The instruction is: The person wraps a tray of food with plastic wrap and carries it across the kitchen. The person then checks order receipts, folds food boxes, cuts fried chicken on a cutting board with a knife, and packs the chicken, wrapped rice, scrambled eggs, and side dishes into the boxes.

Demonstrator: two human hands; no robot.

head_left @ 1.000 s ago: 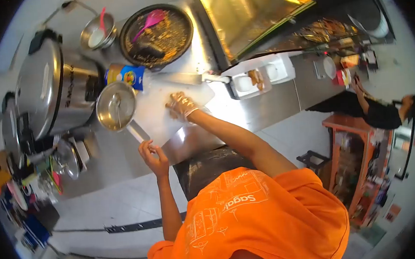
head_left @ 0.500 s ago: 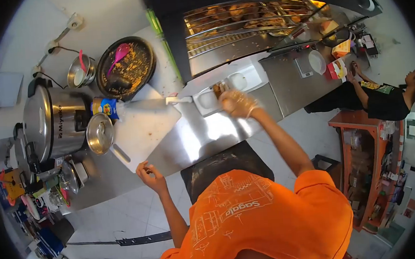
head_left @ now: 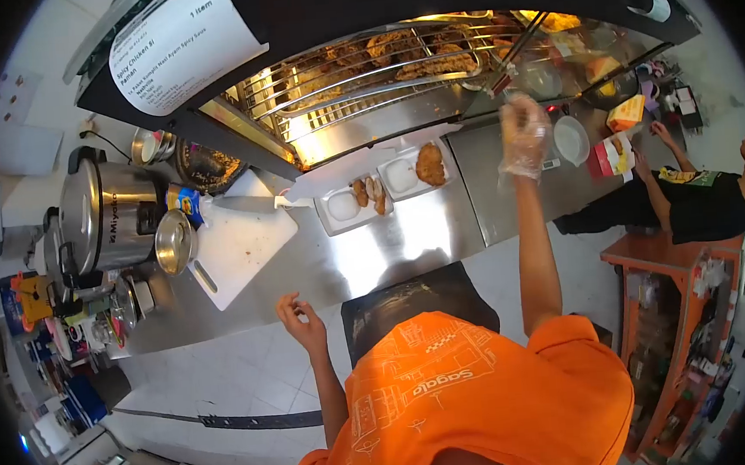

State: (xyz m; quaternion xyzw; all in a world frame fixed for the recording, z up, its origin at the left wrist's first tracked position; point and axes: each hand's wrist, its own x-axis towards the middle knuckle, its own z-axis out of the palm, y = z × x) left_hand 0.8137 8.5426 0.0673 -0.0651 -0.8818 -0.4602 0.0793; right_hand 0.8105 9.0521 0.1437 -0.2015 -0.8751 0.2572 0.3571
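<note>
Seen from the head camera, the person's right hand (head_left: pixel 524 138), in a clear plastic glove, is raised at the upper right of centre, beside a round translucent bowl (head_left: pixel 572 140). Its fingers look partly bent; whether they hold anything cannot be told. The bare left hand (head_left: pixel 303 321), below centre and left, is near the front edge of the steel counter (head_left: pixel 314 264), its fingers loosely curved and apart, with nothing in them.

At the centre of the frame two meal boxes lie side by side on the counter. The left box (head_left: pixel 361 222) contains several chicken pieces (head_left: pixel 377 196) beside a round white portion; the right box (head_left: pixel 422 189) contains one larger fried chicken piece (head_left: pixel 430 164), also beside a round white portion.

Left of centre, a knife (head_left: pixel 250 204) rests at the back of a white cutting board (head_left: pixel 257 245), with a steel pan (head_left: pixel 174 242) at its left edge. A Miyako cooker (head_left: pixel 122 214) occupies the left. Along the top, a lit display cabinet (head_left: pixel 331 4) holds fried chicken on racks. At the far right, a co-worker (head_left: pixel 708 209) in black reaches towards a red-and-white carton (head_left: pixel 612 156).
</note>
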